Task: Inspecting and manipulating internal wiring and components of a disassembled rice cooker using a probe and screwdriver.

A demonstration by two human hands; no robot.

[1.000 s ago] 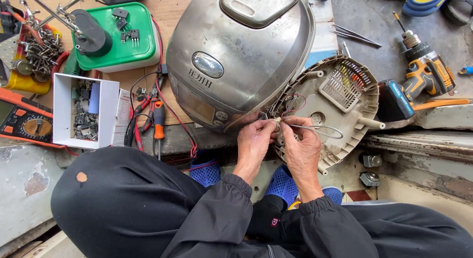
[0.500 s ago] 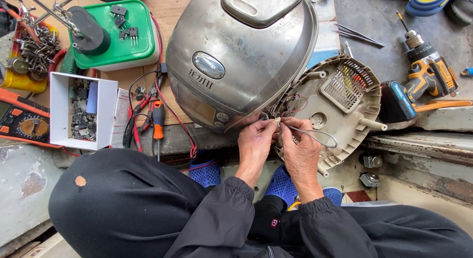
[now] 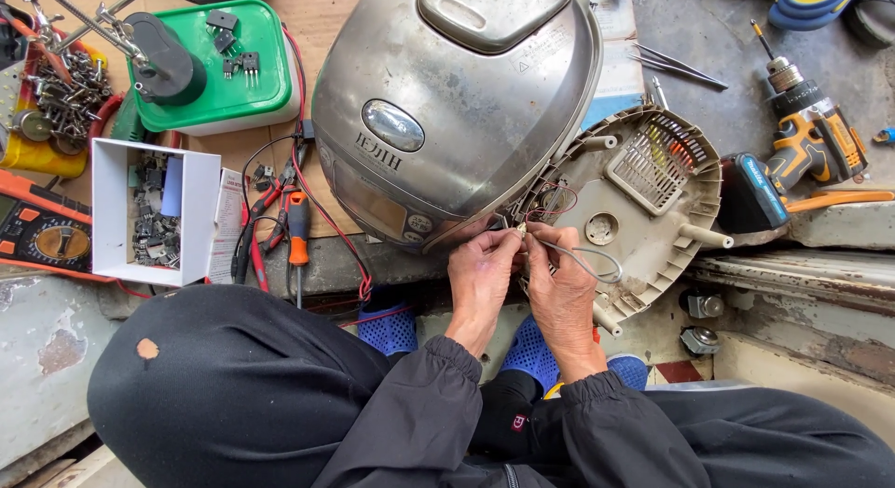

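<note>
A silver rice cooker (image 3: 457, 106) lies tipped on the bench, its beige base plate (image 3: 643, 208) hinged off to the right with thin red wires showing between the two. My left hand (image 3: 480, 274) and my right hand (image 3: 564, 283) meet just below that gap. Both pinch a thin grey wire (image 3: 583, 257) at a small connector end between the fingertips. The wire loops away to the right over the base plate. My dark sleeves and knees fill the lower part of the view.
A white box (image 3: 144, 213) of small parts, an orange multimeter (image 3: 42, 232), an orange-handled screwdriver (image 3: 298, 236) and pliers lie left. A green lidded tub (image 3: 219, 73) sits behind them. A cordless drill (image 3: 806, 138) and tweezers (image 3: 676, 67) lie right.
The camera has shifted slightly. My hands stay together at the gap, with the fingers still working the grey wire end.
</note>
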